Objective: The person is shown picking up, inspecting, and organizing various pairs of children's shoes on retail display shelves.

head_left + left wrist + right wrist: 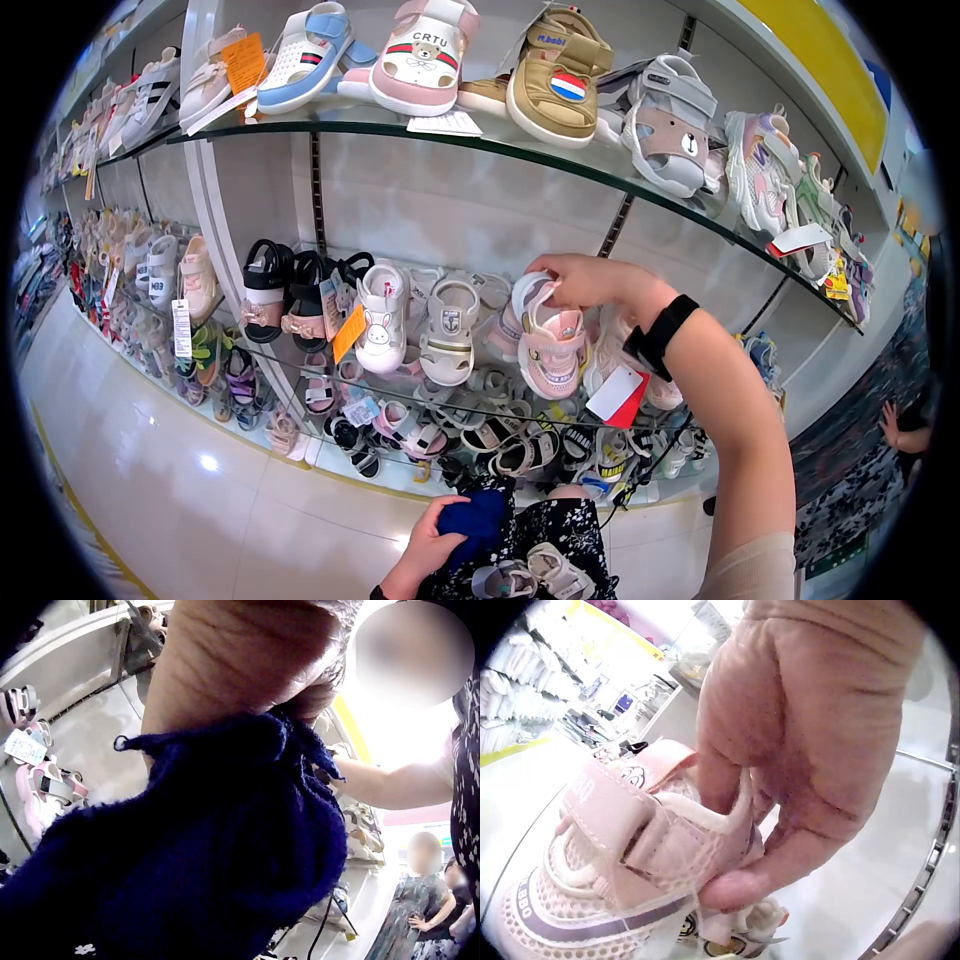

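Observation:
My right hand [590, 280] grips a pink mesh child's sneaker [553, 355] by its heel collar on the lower glass shelf. In the right wrist view, fingers reach inside the collar and the thumb [739, 889] presses the outer side of the pink sneaker [604, 862], which has a strap and a purple stripe. My left hand [428, 550], low over the lap, holds a bunched dark blue cloth [475, 515]. That fuzzy cloth [225, 847] fills much of the left wrist view and hides the fingertips.
White shoes with a rabbit [380, 328] and an anchor [452, 335] stand left of the sneaker. A red-and-white tag [622, 395] hangs to its right. Overhead runs a glass shelf edge [400, 140] bearing more shoes. Sandals [500, 430] crowd below. Another person's hand [900, 428] shows far right.

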A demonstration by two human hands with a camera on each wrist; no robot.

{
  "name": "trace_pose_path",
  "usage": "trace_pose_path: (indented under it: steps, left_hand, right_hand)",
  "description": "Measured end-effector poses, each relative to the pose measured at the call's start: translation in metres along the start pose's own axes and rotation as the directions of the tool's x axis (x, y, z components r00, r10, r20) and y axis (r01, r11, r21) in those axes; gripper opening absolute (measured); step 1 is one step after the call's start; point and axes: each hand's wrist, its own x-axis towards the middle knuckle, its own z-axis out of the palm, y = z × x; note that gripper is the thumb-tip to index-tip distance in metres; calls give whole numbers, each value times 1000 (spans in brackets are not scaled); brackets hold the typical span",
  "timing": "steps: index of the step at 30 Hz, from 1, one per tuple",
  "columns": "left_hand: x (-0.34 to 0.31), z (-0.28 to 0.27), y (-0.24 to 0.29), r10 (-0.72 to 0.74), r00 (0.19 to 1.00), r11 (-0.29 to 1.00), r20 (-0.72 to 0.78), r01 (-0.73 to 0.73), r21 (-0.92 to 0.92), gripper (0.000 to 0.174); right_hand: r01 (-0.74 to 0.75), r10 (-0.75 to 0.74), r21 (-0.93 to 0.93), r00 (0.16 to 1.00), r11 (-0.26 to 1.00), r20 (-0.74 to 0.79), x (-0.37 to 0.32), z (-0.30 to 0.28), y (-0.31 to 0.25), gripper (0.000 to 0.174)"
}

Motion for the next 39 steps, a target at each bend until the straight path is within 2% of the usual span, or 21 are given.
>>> trace_pose_path:
  steps: [7, 10, 12, 13, 16, 17, 19, 22, 25, 26, 29, 30, 33, 38, 39]
  left_hand:
    - [-2, 8, 2, -34, 999, 999, -20, 34, 13, 53]
    - [-3, 10, 1, 4, 1000, 995, -4, -4, 101, 54]
    - [-4, 12, 0, -22, 999, 995, -22, 24, 93, 54]
    - [-3, 13, 0, -31, 999, 995, -25, 33, 92, 54]
    - [-3, 12, -3, -56, 998, 985, -36, 61, 161, 55]
    - [-1, 12, -4, -55, 998, 980, -40, 62, 192, 55]
    - [0, 18, 1, -47, 997, 990, -62, 54, 131, 54]
    - [2, 19, -5, -1, 994, 993, -105, 13, 117, 53]
    - [4, 31, 6, 17, 992, 997, -122, -8, 76, 52]
    - [5, 34, 6, 10, 992, 997, -125, -1, 77, 51]
    - [6, 43, 11, 2, 992, 1000, -124, 1, 27, 51]
    - [6, 44, 10, 12, 993, 1000, -118, -9, 28, 51]
    - [2, 46, 7, 18, 992, 999, -127, -15, 28, 52]
    - [-3, 50, 1, 26, 986, 1000, -163, -22, 22, 53]
    - [-2, 49, -3, 22, 987, 1000, -161, -18, 26, 54]
  right_hand:
    - [-36, 34, -10, 985, 999, -167, 17, 27, 11, 47]
    - [-74, 78, 36, 990, 997, -119, 21, 28, 12, 53]
    - [1, 5, 52, 994, 999, -108, 11, 27, 13, 61]
    - [37, -31, 57, 993, 998, -111, 4, 23, 13, 64]
    - [38, -39, 130, 999, 991, 5, -24, -3, 8, 76]
    - [79, -72, 104, 995, 991, -64, -32, -15, 13, 78]
    - [153, -142, 44, 972, 987, -188, -53, -39, 30, 82]
    - [11, 9, 95, 978, 995, -208, -97, -63, 48, 92]
    - [-116, 126, 218, 992, 969, -32, -113, -57, 77, 98]
    - [-151, 153, 273, 988, 950, 13, -102, -51, 103, 103]
    - [-188, 168, 302, 982, 935, 88, -80, -36, 127, 103]
    - [-244, 218, 289, 968, 926, 120, -81, -39, 117, 100]
    - [-245, 235, 287, 970, 926, 68, -69, -38, 118, 95]
    - [-226, 189, 250, 968, 941, 164, -64, -37, 133, 101]
    - [-217, 172, 296, 970, 930, 172, -64, -36, 130, 100]
